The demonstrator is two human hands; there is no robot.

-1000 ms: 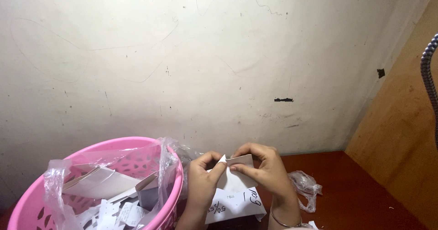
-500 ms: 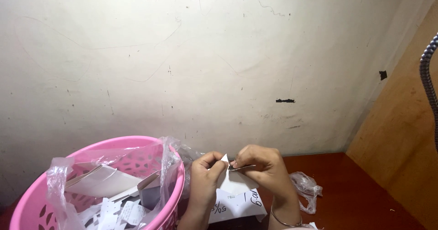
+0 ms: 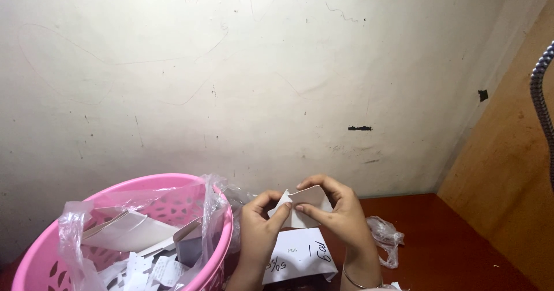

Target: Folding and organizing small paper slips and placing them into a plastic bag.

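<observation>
Head view: both hands meet over the near middle of the red-brown table [image 3: 461, 239]. Left hand [image 3: 257, 227] and right hand [image 3: 340, 216] pinch one small folded white card [image 3: 306, 201] between thumb and fingertips, fingers closed tight on it. Card is held in the air, just above a white paper sheet [image 3: 300, 256] with handwriting. Pink basket [image 3: 40, 245] of paper scraps sits at left, crumpled clear plastic bag [image 3: 384, 236] at right.
</observation>
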